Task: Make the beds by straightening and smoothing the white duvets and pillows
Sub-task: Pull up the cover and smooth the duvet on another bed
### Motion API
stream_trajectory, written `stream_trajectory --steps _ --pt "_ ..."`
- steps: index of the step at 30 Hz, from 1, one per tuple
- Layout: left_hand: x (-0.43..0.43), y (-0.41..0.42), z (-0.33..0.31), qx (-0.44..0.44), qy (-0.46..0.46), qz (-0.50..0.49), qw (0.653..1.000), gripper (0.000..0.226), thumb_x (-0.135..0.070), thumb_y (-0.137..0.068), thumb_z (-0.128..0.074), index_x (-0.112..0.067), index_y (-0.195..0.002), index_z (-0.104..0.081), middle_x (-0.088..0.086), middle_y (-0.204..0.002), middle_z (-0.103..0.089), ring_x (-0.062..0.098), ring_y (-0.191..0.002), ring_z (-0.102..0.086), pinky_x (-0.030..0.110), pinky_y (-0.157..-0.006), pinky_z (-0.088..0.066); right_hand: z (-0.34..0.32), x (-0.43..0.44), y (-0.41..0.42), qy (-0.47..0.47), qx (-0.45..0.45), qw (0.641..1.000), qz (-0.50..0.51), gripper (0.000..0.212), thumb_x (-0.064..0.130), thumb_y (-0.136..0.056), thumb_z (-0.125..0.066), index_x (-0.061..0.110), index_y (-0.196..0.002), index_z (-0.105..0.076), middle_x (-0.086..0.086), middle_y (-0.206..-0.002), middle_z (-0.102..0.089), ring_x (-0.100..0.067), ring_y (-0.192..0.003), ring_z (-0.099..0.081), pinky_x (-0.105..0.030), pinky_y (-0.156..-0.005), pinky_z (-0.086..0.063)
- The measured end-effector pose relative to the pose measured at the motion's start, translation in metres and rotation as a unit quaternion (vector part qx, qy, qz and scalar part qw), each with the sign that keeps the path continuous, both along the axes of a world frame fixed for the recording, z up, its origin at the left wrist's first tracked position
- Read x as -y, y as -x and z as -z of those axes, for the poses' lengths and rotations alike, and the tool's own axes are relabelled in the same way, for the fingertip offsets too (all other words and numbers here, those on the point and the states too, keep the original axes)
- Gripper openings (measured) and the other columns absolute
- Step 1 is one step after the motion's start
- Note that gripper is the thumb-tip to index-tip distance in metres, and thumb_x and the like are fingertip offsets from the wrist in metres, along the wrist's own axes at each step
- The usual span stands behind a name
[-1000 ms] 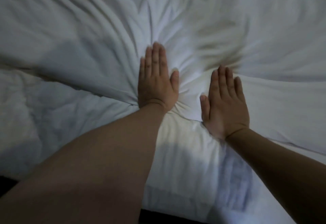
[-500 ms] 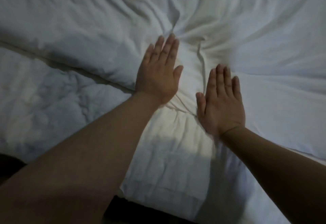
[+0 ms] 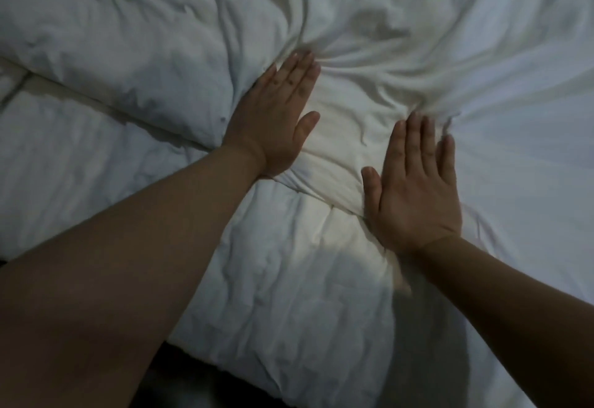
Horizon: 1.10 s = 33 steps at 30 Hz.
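Note:
A white duvet [image 3: 450, 37] fills nearly the whole view, its folded upper layer lying over a lower quilted layer [image 3: 80, 166]. My left hand [image 3: 276, 115] presses flat on the upper layer with straight fingers pointing up and right; creases fan out from its fingertips. A hand's width to the right and nearer to me, my right hand [image 3: 414, 182] also lies flat on the fabric, fingers straight and together. A smoother, brighter patch of cloth [image 3: 347, 137] lies between the two hands. No pillow can be made out.
The bed's near edge [image 3: 257, 372] runs along the bottom, with dark floor [image 3: 180, 388] below it. The room is dim. A fold line [image 3: 96, 98] of the upper layer crosses the left side.
Both hands have slid apart, the left up and leftward, the right slightly to the right. The bunched creases between them have flattened, and the view has moved closer.

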<state>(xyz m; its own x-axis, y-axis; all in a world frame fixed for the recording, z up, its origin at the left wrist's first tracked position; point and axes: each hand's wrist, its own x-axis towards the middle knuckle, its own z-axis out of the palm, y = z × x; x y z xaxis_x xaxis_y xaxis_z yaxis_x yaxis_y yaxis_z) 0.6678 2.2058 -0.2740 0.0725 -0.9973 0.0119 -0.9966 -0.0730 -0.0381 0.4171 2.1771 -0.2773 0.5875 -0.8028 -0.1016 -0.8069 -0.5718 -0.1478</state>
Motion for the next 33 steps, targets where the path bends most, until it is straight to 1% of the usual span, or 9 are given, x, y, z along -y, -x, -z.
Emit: stream_trajectory --steps 5,8,11,16,21,23,26,30,33 --pt "-0.005 -0.025 0.001 0.019 0.01 -0.006 1.0 0.069 -0.046 -0.104 -0.021 -0.008 -0.161 -0.013 0.009 -0.169 -0.012 0.023 -0.156 -0.01 0.039 -0.127 -0.008 -0.005 -0.005 -0.05 -0.024 0.02 0.998 -0.055 0.077 0.057 -0.104 -0.005 0.006 -0.161 0.004 -0.013 -0.168 0.013 -0.024 -0.155 0.019 -0.047 -0.126 0.006" --pt "-0.009 -0.052 0.0 0.026 0.006 -0.018 0.999 0.068 -0.046 -0.105 -0.02 -0.008 -0.162 -0.012 0.009 -0.169 -0.011 0.022 -0.156 -0.008 0.04 -0.127 -0.008 -0.003 -0.009 -0.099 -0.019 0.033 0.996 -0.077 0.076 0.056 -0.104 -0.006 0.005 -0.161 0.001 -0.014 -0.168 0.01 -0.026 -0.155 0.016 -0.047 -0.126 0.005" --pt "-0.017 -0.089 -0.002 0.025 0.002 -0.023 0.999 0.067 -0.045 -0.105 -0.02 -0.011 -0.162 -0.011 0.007 -0.17 -0.01 0.02 -0.156 -0.007 0.04 -0.127 -0.008 0.001 -0.012 -0.142 -0.023 0.049 0.995 -0.084 0.076 0.053 -0.104 -0.009 0.003 -0.161 -0.002 -0.016 -0.168 0.007 -0.028 -0.156 0.012 -0.047 -0.127 0.003" --pt "-0.026 -0.16 -0.005 0.032 -0.007 -0.009 0.999 0.066 -0.045 -0.105 -0.021 -0.012 -0.162 -0.013 0.005 -0.169 -0.012 0.021 -0.156 -0.01 0.042 -0.126 -0.009 0.005 -0.016 -0.196 -0.026 0.061 0.995 -0.078 0.075 0.05 -0.105 -0.012 0.001 -0.16 0.0 -0.018 -0.168 0.008 -0.029 -0.156 0.012 -0.047 -0.126 0.005" --pt "-0.049 -0.259 -0.002 0.036 -0.015 -0.11 0.993 0.069 -0.044 -0.103 -0.02 -0.009 -0.162 -0.012 0.011 -0.169 -0.014 0.029 -0.155 -0.013 0.045 -0.125 -0.009 0.006 -0.021 -0.236 -0.021 0.072 0.995 -0.063 0.076 0.05 -0.104 -0.011 -0.001 -0.16 0.0 -0.019 -0.168 0.008 -0.03 -0.156 0.012 -0.048 -0.126 0.003" --pt "-0.057 -0.283 0.002 0.046 -0.014 -0.125 0.991 0.069 -0.044 -0.103 -0.021 -0.008 -0.161 -0.012 0.011 -0.169 -0.014 0.029 -0.155 -0.013 0.043 -0.125 -0.007 0.005 -0.023 -0.253 -0.021 0.08 0.995 -0.059 0.077 0.051 -0.104 -0.011 -0.001 -0.16 0.001 -0.019 -0.168 0.008 -0.03 -0.156 0.013 -0.048 -0.126 0.004" --pt "-0.056 -0.294 0.012 0.041 0.005 -0.116 0.992 0.067 -0.042 -0.105 -0.023 -0.007 -0.161 -0.012 0.012 -0.168 -0.016 0.028 -0.155 -0.015 0.042 -0.126 -0.008 0.004 -0.021 -0.287 -0.024 0.094 0.994 -0.058 0.08 0.054 -0.103 -0.013 -0.001 -0.16 0.001 -0.019 -0.168 0.008 -0.031 -0.156 0.013 -0.047 -0.126 0.006" --pt "-0.053 -0.3 0.02 0.01 0.048 -0.096 0.994 0.067 -0.04 -0.105 -0.027 -0.005 -0.161 -0.016 0.012 -0.168 -0.017 0.026 -0.155 -0.015 0.045 -0.126 -0.013 0.009 -0.013 -0.34 -0.016 0.116 0.99 -0.082 0.084 0.057 -0.101 -0.02 -0.002 -0.16 -0.004 -0.021 -0.168 0.002 -0.031 -0.156 0.007 -0.046 -0.127 0.003" --pt "-0.052 -0.3 0.025 0.003 0.065 -0.105 0.992 0.066 -0.04 -0.104 -0.029 -0.006 -0.16 -0.018 0.011 -0.167 -0.018 0.026 -0.155 -0.016 0.046 -0.125 -0.015 0.018 -0.013 -0.348 -0.002 0.111 0.99 -0.082 0.084 0.055 -0.101 -0.025 -0.003 -0.16 -0.008 -0.022 -0.168 -0.001 -0.032 -0.157 0.003 -0.047 -0.127 0.001"
